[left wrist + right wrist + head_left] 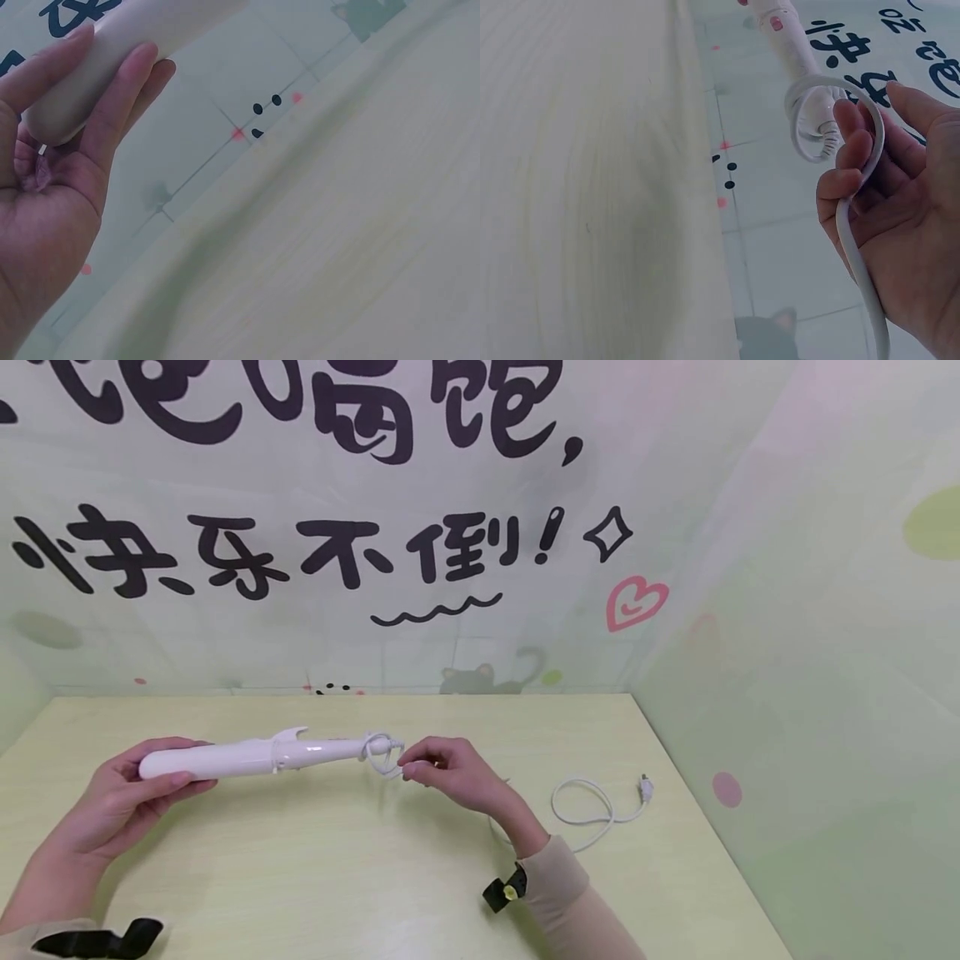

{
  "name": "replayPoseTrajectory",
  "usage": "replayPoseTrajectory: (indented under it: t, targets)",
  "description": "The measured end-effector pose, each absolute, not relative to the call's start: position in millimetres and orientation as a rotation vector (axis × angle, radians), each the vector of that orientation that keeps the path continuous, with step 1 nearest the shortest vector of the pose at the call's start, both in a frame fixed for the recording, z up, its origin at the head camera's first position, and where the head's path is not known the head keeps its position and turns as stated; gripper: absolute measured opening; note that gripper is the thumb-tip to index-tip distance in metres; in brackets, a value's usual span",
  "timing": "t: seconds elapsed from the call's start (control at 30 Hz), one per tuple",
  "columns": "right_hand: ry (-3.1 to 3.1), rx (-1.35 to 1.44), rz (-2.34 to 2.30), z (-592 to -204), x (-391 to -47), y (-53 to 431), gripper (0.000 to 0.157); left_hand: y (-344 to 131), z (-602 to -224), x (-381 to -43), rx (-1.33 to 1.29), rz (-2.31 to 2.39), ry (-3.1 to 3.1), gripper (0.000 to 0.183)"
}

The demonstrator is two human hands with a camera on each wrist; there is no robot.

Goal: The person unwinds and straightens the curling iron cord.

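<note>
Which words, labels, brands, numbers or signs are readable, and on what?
"快乐不倒!": black lettering on the pale printed wall covering.
"饱喝饱,": upper line there, tops cut off.
Drawn alongside: black star outline, pink heart outline.
White wand-shaped corded appliance: no readable text.

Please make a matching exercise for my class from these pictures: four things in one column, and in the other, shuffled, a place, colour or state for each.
Column one
1. Left hand
2. Right hand
3. Plug
4. Heart drawing

Column two
A. Holds the white cord
B. Pink, on the backdrop
C. Holds the curling iron by its thick end
D. On the table

Right pairs: 1-C, 2-A, 3-D, 4-B
</note>
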State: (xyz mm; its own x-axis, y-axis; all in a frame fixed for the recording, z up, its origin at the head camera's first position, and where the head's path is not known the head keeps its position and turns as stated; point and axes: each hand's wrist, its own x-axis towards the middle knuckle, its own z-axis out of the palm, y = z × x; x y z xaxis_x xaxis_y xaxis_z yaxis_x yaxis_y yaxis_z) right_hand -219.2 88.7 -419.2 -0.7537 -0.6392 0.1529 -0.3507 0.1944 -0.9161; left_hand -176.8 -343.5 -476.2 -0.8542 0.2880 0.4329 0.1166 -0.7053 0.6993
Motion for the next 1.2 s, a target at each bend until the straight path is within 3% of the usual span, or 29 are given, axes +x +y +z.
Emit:
replayPoseTrajectory:
  t: [1.2]
  targets:
    - [2.578, -0.568, -1.819, -432, -244, 177, 0.011, -376, -486, -162, 0.746, 2.782, 1.059, 0.057]
